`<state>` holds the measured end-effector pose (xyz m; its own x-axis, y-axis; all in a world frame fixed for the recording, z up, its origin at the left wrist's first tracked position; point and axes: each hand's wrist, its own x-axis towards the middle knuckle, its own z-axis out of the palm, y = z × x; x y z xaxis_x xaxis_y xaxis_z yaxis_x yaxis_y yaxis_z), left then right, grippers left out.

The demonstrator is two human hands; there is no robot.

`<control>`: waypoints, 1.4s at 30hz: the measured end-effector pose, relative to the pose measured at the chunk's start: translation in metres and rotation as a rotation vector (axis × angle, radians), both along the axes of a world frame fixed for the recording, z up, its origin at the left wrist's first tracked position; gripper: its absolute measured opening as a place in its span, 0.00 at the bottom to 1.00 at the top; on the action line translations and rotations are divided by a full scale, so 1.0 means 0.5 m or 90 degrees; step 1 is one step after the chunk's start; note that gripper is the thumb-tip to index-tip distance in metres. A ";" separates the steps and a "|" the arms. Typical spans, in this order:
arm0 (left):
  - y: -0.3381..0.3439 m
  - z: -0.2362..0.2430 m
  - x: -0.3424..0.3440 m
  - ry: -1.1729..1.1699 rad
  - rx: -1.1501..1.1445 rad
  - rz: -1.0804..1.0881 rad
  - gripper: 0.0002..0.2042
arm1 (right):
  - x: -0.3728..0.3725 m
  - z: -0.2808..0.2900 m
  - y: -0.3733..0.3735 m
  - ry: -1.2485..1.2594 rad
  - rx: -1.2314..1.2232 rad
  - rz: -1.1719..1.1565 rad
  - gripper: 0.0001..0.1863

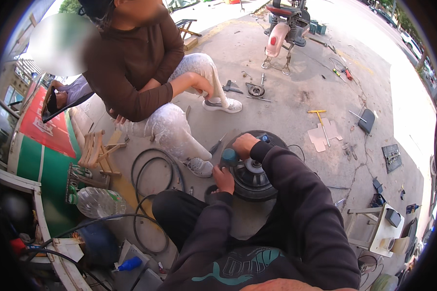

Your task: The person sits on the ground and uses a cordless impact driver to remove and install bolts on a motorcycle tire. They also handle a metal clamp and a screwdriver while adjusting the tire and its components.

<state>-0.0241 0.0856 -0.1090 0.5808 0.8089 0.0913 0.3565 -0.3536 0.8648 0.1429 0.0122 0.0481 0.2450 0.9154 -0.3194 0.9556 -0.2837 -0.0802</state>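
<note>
A black wheel with its tyre lies flat on the ground between my legs, its metal hub facing up. My right hand is closed around a teal power tool over the far left part of the wheel. The tool's working end is hard to make out. My left hand is closed against the left edge of the tyre, just below the tool. A dark cable curves out at the wheel's right side.
A person in a brown top sits close at the left. Black hose loops, a plastic bottle and a wooden folding stool lie nearby. Rightward are a yellow T-handle tool, cardboard, a tool case and a small stool. A scooter stands beyond.
</note>
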 end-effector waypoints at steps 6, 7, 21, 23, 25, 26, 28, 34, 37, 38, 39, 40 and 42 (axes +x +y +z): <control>-0.071 -0.057 -0.062 0.201 0.053 -0.142 0.48 | 0.065 0.037 -0.014 0.036 -0.071 -0.046 0.21; -0.074 -0.046 -0.059 0.220 0.039 -0.139 0.49 | 0.089 0.062 -0.023 0.026 -0.090 -0.076 0.23; -0.081 -0.006 -0.042 0.287 0.025 -0.128 0.63 | 0.133 -0.027 -0.115 0.566 0.079 -0.502 0.19; -0.080 -0.006 -0.040 0.283 0.025 -0.126 0.63 | 0.139 -0.039 -0.101 0.561 0.058 -0.504 0.18; -0.084 -0.006 -0.039 0.283 0.021 -0.128 0.63 | 0.141 -0.049 -0.100 0.530 0.053 -0.505 0.17; -0.085 -0.006 -0.039 0.282 0.020 -0.129 0.63 | 0.142 -0.052 -0.098 0.515 0.051 -0.505 0.16; -0.086 -0.009 -0.042 0.284 0.032 -0.125 0.63 | 0.143 -0.059 -0.092 0.503 0.031 -0.504 0.16; -0.086 -0.016 -0.042 0.267 0.033 -0.112 0.62 | 0.140 -0.054 -0.096 0.502 0.044 -0.497 0.14; -0.087 -0.010 -0.040 0.268 0.022 -0.121 0.61 | 0.145 -0.059 -0.106 0.523 0.064 -0.511 0.14; -0.086 -0.008 -0.041 0.271 0.016 -0.122 0.61 | 0.144 -0.059 -0.104 0.532 0.070 -0.514 0.13; -0.085 -0.006 -0.042 0.277 0.015 -0.124 0.60 | 0.143 -0.060 -0.102 0.530 0.067 -0.515 0.14; -0.086 -0.006 -0.043 0.282 0.016 -0.128 0.59 | 0.143 -0.060 -0.102 0.528 0.066 -0.517 0.14; -0.085 -0.005 -0.043 0.290 0.019 -0.131 0.58 | 0.142 -0.059 -0.100 0.532 0.067 -0.518 0.14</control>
<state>-0.0457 0.0430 -0.1116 0.7147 0.6738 -0.1878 0.6156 -0.4784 0.6263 0.2140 -0.0380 0.0184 0.5203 0.6170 -0.5904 0.1345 -0.7420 -0.6568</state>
